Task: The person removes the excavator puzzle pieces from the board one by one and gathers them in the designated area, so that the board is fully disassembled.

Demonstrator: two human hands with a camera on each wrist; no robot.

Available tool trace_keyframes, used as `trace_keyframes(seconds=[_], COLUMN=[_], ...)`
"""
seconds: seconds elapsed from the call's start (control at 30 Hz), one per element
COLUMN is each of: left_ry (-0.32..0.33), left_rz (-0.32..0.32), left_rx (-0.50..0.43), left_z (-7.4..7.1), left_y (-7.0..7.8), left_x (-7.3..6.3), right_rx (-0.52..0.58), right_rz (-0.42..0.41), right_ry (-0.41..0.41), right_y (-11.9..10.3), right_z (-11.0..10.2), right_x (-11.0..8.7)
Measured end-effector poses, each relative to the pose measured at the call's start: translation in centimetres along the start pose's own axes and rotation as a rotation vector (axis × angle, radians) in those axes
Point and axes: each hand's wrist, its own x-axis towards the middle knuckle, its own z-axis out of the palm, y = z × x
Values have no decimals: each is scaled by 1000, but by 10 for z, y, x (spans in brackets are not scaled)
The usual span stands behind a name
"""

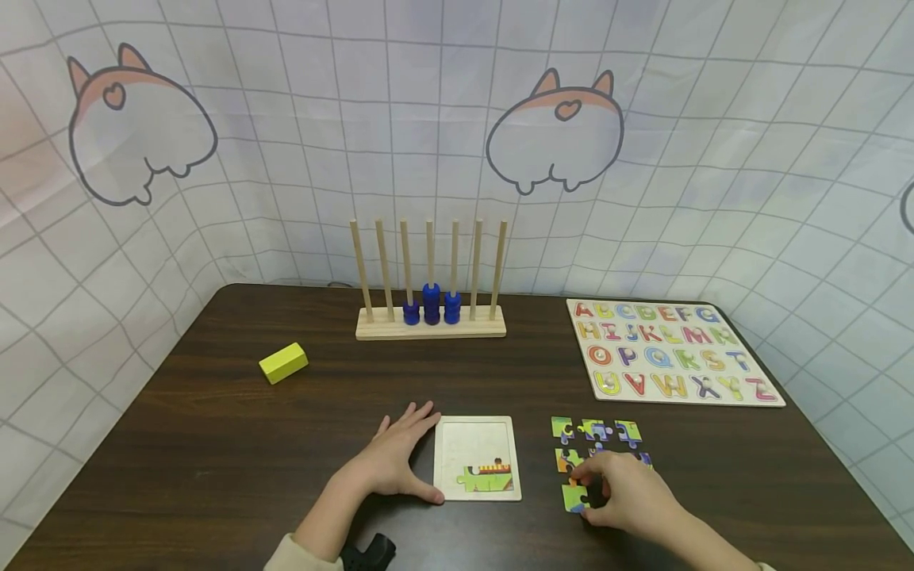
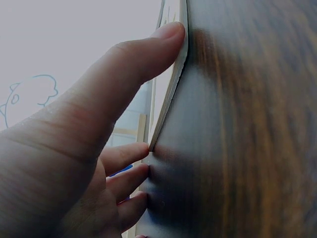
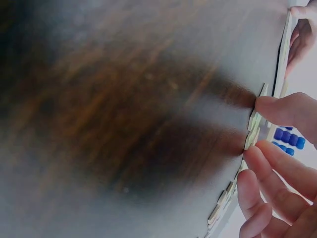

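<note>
A square wooden puzzle tray (image 1: 464, 440) lies on the table, with joined green puzzle pieces (image 1: 485, 480) in its lower right part. My left hand (image 1: 391, 458) rests along the tray's left side, fingers spread; its thumb (image 2: 171, 32) touches the tray's edge near the lower corner, the index finger the upper corner. To the right of the tray, my right hand (image 1: 631, 493) pinches a green puzzle piece (image 1: 573, 498) low at the table between thumb and fingers. Several loose puzzle pieces (image 1: 561, 429) lie in rows just beyond that hand, which partly hides them.
At the back stands a wooden peg rack (image 1: 428, 334) with blue beads (image 1: 432, 305) on its middle pegs. An alphabet board (image 1: 671, 349) lies at the right rear. A yellow block (image 1: 283, 363) sits at left. Behind the table (image 1: 214, 444) hangs a checked curtain (image 1: 321, 143).
</note>
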Motion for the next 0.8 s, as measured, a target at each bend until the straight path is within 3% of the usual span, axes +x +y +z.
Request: trace_keyframes(seconds=[0.27, 0.8], left_ry=[3, 2], left_rz=[-3, 0], left_rx=[-2, -3], left_z=[0, 0], left_y=[1, 0], left_x=[0, 1], right_rx=[19, 201], right_rz=[-56, -124], right_ry=[26, 24], right_y=[2, -4], right_z=[1, 1], right_x=[0, 6])
